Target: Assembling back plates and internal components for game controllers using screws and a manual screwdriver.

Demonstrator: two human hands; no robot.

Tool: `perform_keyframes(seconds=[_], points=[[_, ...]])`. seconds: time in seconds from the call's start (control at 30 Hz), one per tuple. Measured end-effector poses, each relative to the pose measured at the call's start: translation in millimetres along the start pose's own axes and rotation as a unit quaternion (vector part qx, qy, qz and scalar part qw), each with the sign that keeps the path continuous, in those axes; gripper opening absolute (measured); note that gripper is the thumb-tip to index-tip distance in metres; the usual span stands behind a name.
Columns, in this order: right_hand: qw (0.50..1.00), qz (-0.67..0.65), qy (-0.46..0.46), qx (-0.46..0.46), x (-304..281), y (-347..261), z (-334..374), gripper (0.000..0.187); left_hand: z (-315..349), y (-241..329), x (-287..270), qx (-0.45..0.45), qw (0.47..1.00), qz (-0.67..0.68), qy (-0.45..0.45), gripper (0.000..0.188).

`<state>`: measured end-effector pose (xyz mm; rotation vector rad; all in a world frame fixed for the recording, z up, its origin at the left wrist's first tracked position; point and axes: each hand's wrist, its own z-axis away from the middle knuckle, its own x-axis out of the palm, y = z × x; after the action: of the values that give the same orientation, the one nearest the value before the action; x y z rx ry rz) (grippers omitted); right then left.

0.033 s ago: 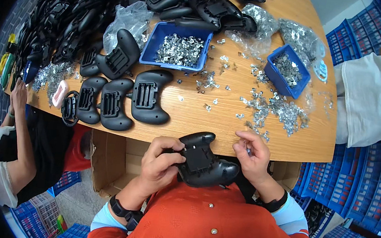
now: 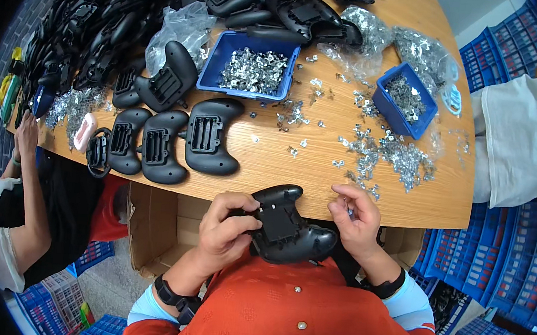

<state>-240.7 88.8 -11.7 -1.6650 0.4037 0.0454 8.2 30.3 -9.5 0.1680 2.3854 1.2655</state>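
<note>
A black game controller shell (image 2: 294, 238) is held tilted at the table's front edge, its square battery compartment facing up. My left hand (image 2: 227, 225) grips its left side, thumb and forefinger at the compartment's edge. A tiny bright metal piece shows by those fingertips. Just right of the shell, apart from it, is my right hand (image 2: 357, 221). Its fingers are curled in, with a small glint between thumb and fingers, too small to name. Small metal contact clips (image 2: 405, 161) lie scattered on the table beyond that hand.
Blue bins of clips, one wide (image 2: 206, 81) and one smaller (image 2: 386, 117), stand on the wooden table (image 2: 281, 169). Several controller shells (image 2: 213, 136) line the left, below a large pile (image 2: 102, 16). A cardboard box (image 2: 153, 221) sits underneath. A co-worker's arm (image 2: 35, 203) is at far left.
</note>
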Motion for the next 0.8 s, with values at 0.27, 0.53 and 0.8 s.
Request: perform_keyframes(seconds=[0.27,0.53,0.8], points=[[0.999,0.036,-0.009,-0.025,0.3,-4.8,-2.4,0.027,-3.3,2.1,-0.2,0.023,0.999,-0.038,-0.014,0.04],[0.998,0.049,-0.009,-0.043,0.7,0.2,-3.2,0.026,-8.0,5.7,-1.6,-0.012,0.999,-0.016,-0.029,0.037],[0.997,0.056,-0.015,-0.047,-0.2,-2.7,-3.9,0.026,-9.0,10.8,10.6,-0.417,0.828,0.371,0.051,0.049]])
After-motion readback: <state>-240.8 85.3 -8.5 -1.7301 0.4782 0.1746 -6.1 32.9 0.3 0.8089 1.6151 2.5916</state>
